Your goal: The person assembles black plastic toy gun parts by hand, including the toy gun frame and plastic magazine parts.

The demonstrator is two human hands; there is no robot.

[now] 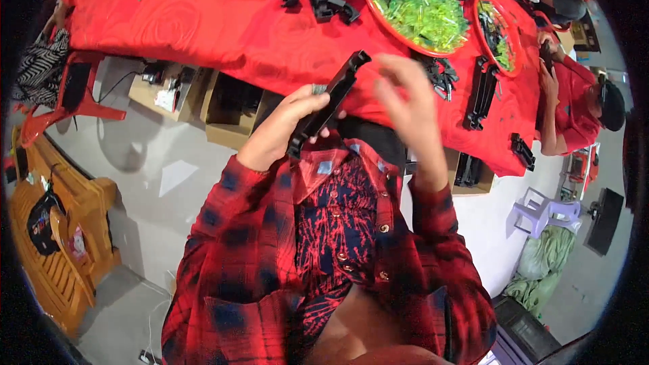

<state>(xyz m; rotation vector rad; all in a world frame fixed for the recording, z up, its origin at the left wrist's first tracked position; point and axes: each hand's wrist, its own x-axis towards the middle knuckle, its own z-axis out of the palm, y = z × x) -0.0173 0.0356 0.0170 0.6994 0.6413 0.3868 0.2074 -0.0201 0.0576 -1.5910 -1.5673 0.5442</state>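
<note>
My left hand point(282, 122) is closed around a long, narrow black plastic part point(342, 84), holding it slanted in front of my chest at the table's near edge. The part has open, channel-like sides and its far end points up and right. Beside that end is my right hand point(410, 101), apart from the part and blurred by motion, so its fingers cannot be read clearly. Beyond it on the table stands a round red-rimmed basket point(370, 10) heaped with small yellow-green translucent pieces point(427, 17) and some dark ones.
A red cloth point(182, 10) covers the table. More black parts point(481, 91) lie on it, beside a smaller red basket point(517, 40). Cardboard boxes point(226, 132) sit beneath. A co-worker in red point(574, 108) is at the right, a wooden bench point(64, 230) at the left.
</note>
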